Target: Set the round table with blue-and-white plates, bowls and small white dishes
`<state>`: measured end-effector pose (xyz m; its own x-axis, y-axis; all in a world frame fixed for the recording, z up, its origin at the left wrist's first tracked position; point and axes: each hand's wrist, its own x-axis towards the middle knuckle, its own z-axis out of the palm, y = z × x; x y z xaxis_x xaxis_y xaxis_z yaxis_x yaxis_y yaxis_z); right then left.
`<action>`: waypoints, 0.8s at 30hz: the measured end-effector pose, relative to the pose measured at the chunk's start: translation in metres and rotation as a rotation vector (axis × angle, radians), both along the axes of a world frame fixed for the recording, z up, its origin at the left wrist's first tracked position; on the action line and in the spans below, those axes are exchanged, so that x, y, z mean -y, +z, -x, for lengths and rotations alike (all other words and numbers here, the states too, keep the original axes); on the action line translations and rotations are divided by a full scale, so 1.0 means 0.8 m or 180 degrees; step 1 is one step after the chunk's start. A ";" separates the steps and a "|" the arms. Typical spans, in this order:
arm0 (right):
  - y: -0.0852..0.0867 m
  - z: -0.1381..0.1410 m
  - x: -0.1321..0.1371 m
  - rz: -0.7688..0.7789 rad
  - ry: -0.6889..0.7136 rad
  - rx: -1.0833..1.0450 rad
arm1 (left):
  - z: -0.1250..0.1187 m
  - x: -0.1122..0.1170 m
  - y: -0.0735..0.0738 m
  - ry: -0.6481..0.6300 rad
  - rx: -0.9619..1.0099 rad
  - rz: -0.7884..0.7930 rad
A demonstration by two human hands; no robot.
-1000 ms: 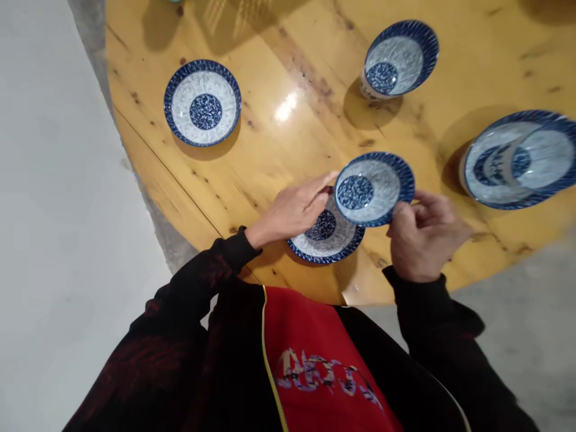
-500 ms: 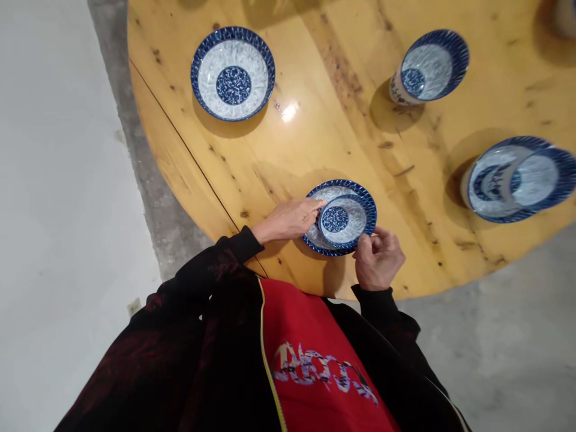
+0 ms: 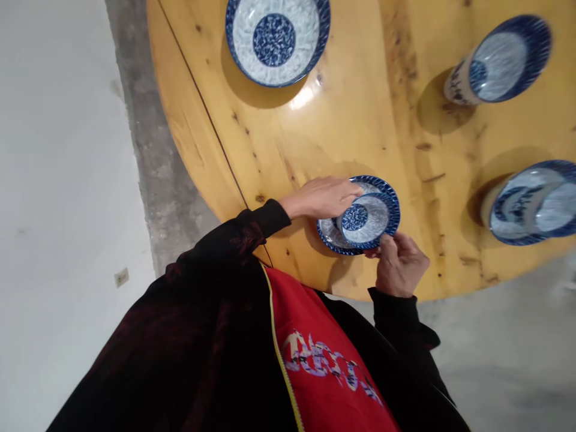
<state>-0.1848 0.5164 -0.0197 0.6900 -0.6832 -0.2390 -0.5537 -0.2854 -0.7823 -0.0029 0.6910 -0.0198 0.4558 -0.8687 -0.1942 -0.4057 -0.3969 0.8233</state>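
A small blue-and-white bowl [image 3: 377, 219] sits inside a wider blue-and-white bowl [image 3: 332, 237] at the table's near edge. My left hand [image 3: 330, 197] reaches over from the left, its closed fingers at the small bowl's upper-left rim and partly hiding the wider bowl. From the lower right, my right hand [image 3: 402, 263] pinches the small bowl's rim between thumb and fingers. Some of its fingertips lie beneath the rims, so whether they also touch the wider bowl is unclear.
On the round wooden table [image 3: 355, 120] stand a large shallow bowl [image 3: 310, 30] at the far left and a tall stack of bowls [image 3: 459, 84] at the far right. Another bowl [image 3: 504, 231] with a stack in it is at the right, cut off by the frame.
The view has shifted, so the far bowls sit differently in the frame. My left hand has moved farther over the small bowl's upper edge; my right hand keeps its pinch on the rim.
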 end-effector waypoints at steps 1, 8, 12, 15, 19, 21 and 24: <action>0.001 0.000 -0.001 -0.0033 -0.0005 0.0009 | -0.001 0.002 0.000 -0.0031 -0.0044 -0.0005; 0.007 -0.002 -0.008 -0.0051 -0.0094 -0.0016 | -0.004 0.004 0.006 -0.0047 -0.0164 0.0020; 0.008 -0.002 -0.011 0.0008 -0.0095 -0.0110 | -0.002 0.004 -0.001 0.0074 -0.0256 0.0106; 0.007 -0.001 -0.012 0.0000 -0.0093 -0.0118 | -0.001 0.005 -0.004 0.0125 -0.0260 0.0139; 0.006 0.000 -0.011 -0.0019 -0.0097 -0.0091 | -0.002 0.006 0.000 0.0090 -0.0208 0.0079; 0.005 -0.001 -0.009 -0.0005 -0.0084 -0.0094 | -0.003 0.005 0.002 0.0045 -0.0165 0.0033; 0.004 -0.002 -0.008 -0.0008 -0.0099 -0.0078 | -0.003 0.005 0.001 0.0021 -0.0172 0.0056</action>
